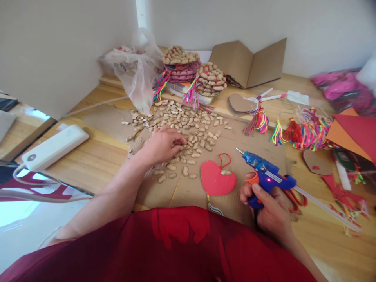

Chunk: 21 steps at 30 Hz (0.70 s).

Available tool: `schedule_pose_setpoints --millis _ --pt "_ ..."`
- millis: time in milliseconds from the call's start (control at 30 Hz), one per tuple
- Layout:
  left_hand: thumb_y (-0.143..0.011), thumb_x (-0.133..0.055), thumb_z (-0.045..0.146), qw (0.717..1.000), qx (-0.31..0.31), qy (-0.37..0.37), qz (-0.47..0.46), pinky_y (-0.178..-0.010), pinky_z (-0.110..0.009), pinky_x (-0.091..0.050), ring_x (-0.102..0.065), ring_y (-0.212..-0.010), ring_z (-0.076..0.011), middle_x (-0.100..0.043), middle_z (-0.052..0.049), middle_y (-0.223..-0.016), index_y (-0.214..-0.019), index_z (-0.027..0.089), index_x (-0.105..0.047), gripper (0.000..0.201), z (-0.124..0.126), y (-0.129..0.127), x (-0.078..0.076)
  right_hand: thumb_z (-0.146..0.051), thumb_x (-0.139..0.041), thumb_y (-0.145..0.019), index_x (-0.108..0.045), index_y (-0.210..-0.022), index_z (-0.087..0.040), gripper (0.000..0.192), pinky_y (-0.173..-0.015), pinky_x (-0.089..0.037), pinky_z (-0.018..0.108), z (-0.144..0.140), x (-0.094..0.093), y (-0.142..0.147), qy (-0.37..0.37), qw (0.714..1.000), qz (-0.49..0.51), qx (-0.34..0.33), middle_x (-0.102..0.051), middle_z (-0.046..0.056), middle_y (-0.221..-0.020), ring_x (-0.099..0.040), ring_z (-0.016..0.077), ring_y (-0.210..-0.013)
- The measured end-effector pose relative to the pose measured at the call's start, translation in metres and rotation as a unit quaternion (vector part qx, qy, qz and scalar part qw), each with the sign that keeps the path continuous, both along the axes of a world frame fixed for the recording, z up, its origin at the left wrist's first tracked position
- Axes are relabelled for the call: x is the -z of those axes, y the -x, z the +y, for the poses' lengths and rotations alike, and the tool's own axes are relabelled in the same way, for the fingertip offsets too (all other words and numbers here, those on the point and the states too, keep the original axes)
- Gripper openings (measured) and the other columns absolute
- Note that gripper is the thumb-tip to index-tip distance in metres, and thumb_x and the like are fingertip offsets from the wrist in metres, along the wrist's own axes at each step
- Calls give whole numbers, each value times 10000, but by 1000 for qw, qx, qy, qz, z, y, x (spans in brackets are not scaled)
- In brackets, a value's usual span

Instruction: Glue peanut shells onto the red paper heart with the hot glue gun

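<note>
My left hand (164, 145) is over a spread of unshelled peanuts (185, 117) on a cardboard sheet. Its thumb and forefinger are pinched together at a peanut (190, 143) on the near side of the heap. A blue hot glue gun (266, 176) with an orange trigger is gripped in my right hand (268, 201). Its red light is lit, its nozzle points up and left, and a clear glue stick (326, 207) sticks out behind. Between the hands lies a red heart (216, 179) with a red loop, one peanut (226, 172) near its top and a tassel below.
Peanut-covered hearts (180, 58) with tassels are stacked at the back beside a plastic bag (138, 74). Folded cardboard (249, 64) stands behind. Colourful tassels (311, 129), orange-handled scissors (295, 201) and coloured paper (357, 135) lie right. A white power strip (55, 147) lies left.
</note>
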<state>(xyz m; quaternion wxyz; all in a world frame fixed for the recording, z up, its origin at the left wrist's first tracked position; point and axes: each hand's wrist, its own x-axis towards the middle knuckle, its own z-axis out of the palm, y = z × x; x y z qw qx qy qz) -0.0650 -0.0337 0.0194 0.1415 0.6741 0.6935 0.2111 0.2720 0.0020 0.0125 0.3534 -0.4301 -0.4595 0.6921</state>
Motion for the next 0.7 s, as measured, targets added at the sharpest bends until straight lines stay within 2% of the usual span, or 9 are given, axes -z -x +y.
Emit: schedule_pose_setpoints --millis 133,267,367,500,700 --pt "-837 -646 255 998 -36 -17 -53 -949 -347 -478 -657 -936 -198 -748 -10 -936 -933 221 -732 133 -2 -3 -9 -352 -690 -905 -641 -1064 -234 204 -561 -433 270 1 2 -2 1 1000 -2 -4 -588 0 -703 -562 152 -626" --pt "-826 -654 258 994 -76 6 -82 -885 -293 -506 -677 -876 -175 -752 10 -946 -951 234 -746 156 -3 -2 -17 -358 -679 -917 -631 -1081 -231 213 -575 -439 270 1 3 -4 8 1000 -10 -6 -590 2 -719 -567 154 -649" --pt "-822 -658 248 993 -111 8 -40 -911 -332 -499 -679 -914 -204 -759 -2 -943 -957 241 -754 166 -2 6 -15 -360 -689 -909 -630 -1077 -233 219 -590 -442 273 0 1 -3 15 1000 -14 -4 -587 2 -719 -562 155 -657" --pt "-833 -651 223 982 -180 3 58 -985 -451 -447 -655 -1012 -282 -767 -31 -942 -968 237 -757 173 0 18 -10 -380 -709 -887 -645 -1043 -235 223 -598 -448 275 1 -1 -3 22 1000 -22 -2 -576 4 -709 -554 159 -665" --pt "-835 -658 210 982 -161 31 92 -987 -488 -416 -632 -1046 -296 -765 -38 -992 -927 252 -763 146 0 13 -12 -403 -744 -848 -645 -1055 -247 278 -565 -453 282 2 2 -5 21 999 -33 2 -569 2 -706 -548 169 -652"
